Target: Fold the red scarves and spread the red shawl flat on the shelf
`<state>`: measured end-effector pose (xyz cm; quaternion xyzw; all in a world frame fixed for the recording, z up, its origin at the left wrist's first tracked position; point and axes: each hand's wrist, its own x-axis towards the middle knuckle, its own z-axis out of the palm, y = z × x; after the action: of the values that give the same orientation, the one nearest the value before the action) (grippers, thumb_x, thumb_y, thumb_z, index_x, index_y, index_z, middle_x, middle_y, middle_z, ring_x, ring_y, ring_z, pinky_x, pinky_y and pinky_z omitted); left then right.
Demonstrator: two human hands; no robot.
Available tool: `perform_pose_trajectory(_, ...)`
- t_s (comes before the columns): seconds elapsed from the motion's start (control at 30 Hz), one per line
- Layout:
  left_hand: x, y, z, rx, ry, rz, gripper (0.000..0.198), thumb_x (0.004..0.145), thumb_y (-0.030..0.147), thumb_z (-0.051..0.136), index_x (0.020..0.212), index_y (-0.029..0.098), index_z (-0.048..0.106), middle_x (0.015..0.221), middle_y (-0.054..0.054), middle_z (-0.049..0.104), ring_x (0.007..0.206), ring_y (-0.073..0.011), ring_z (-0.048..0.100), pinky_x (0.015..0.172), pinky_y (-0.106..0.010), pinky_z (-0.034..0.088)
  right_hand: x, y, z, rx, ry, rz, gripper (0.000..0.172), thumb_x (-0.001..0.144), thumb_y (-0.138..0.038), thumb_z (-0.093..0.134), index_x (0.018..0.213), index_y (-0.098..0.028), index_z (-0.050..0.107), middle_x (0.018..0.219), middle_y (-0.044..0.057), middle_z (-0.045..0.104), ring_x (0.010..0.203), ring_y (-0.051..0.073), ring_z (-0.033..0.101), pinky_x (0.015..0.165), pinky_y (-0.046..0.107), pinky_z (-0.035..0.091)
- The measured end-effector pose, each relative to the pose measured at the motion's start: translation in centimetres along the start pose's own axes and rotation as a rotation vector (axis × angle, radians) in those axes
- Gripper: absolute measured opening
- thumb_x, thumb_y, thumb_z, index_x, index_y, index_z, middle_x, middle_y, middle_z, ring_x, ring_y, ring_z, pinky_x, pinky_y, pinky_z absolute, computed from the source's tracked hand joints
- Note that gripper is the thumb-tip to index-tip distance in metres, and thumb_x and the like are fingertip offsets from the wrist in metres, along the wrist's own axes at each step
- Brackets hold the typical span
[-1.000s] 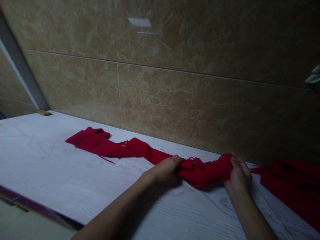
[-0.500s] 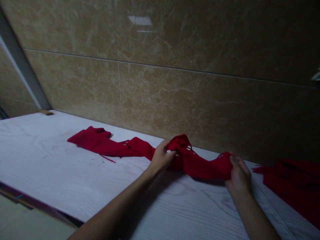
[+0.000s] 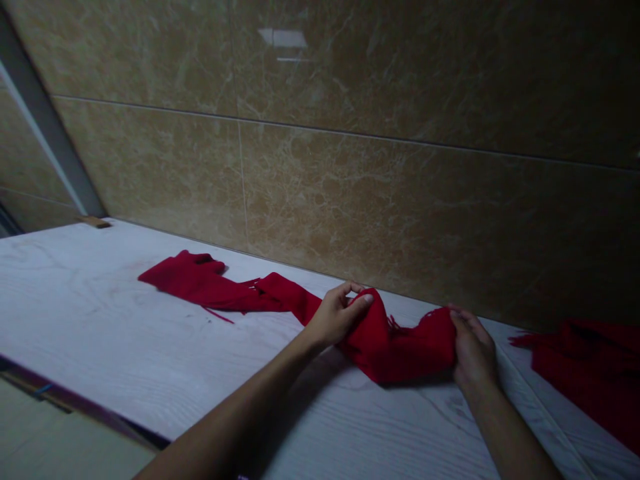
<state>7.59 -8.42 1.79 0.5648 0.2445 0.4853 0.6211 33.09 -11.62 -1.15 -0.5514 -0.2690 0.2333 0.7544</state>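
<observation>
Between my two hands stretches a piece of red cloth (image 3: 405,350) with loose threads along its upper edge. My left hand (image 3: 337,313) pinches its raised left end between thumb and fingers. At the other end my right hand (image 3: 473,347) is closed on the cloth's right edge. The middle of the cloth sags low over the white wood-grain table (image 3: 125,347). Left of my left hand, another length of red fabric (image 3: 283,293) lies toward a crumpled red piece (image 3: 190,280) with dangling threads. Whether these join the held cloth behind my hand, I cannot tell.
A larger heap of red fabric (image 3: 590,380) with a frayed tip lies at the right. Behind the table rises a brown marbled tile wall (image 3: 325,187). A small wooden block (image 3: 95,222) sits at the far left corner, by a grey metal post (image 3: 55,120).
My left hand has shifted slightly right and now holds the cloth's left end up as a smooth fold, where it was bunched before. My right hand has come slightly left.
</observation>
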Motion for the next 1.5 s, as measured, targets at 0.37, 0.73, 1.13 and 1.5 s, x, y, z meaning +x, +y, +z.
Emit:
perform_pose_trajectory(0.37, -1.0, -1.0, 0.5, 0.480, -0.171, 0.085, 0.036, 0.092, 0.051, 0.062, 0.087, 0.015, 0.069, 0.062, 0.002, 0.056, 0.055, -0.0099, 0.045, 0.051, -0.021, 0.030, -5.5, -1.8, 1.9, -0.379, -0.856, -0.363, 0.055, 0.085, -0.065, 0.066, 0.121, -0.024, 0.072, 0.126, 0.010, 0.071, 0.122, 0.032, 0.062, 0.107, 0.044, 0.047)
perform_pose_trajectory(0.73, -1.1, -1.1, 0.3, 0.540, -0.197, 0.150, 0.045, 0.079, 0.049, 0.080, 0.108, 0.019, 0.062, 0.093, -0.002, 0.067, 0.080, -0.0155, 0.059, 0.071, -0.025, 0.045, -5.8, -2.4, 2.2, -0.454, -0.649, -0.438, 0.019, 0.084, -0.035, 0.052, 0.081, -0.024, 0.068, 0.079, 0.002, 0.071, 0.078, 0.023, 0.066, 0.072, 0.032, 0.053)
perform_pose_trajectory(1.13, -0.1, -1.8, -0.6, 0.849, -0.104, 0.143, 0.017, 0.093, 0.024, 0.054, 0.085, 0.016, 0.066, 0.081, -0.003, 0.068, 0.075, -0.0169, 0.060, 0.070, -0.027, 0.044, -5.0, -3.5, 1.3, -0.361, -0.155, -0.596, 0.028, 0.077, -0.034, 0.059, 0.095, -0.021, 0.077, 0.099, 0.007, 0.078, 0.094, 0.027, 0.071, 0.085, 0.038, 0.053)
perform_pose_trajectory(1.5, -0.8, 0.8, 0.1, 0.658, -0.055, 0.367, 0.014, 0.092, 0.023, 0.050, 0.090, 0.017, 0.063, 0.091, -0.005, 0.066, 0.085, -0.0173, 0.060, 0.076, -0.027, 0.048, -4.1, -4.7, 0.8, -0.312, 0.000, -0.553, 0.024, 0.069, -0.039, 0.062, 0.077, -0.019, 0.072, 0.069, 0.003, 0.071, 0.066, 0.023, 0.065, 0.063, 0.033, 0.051)
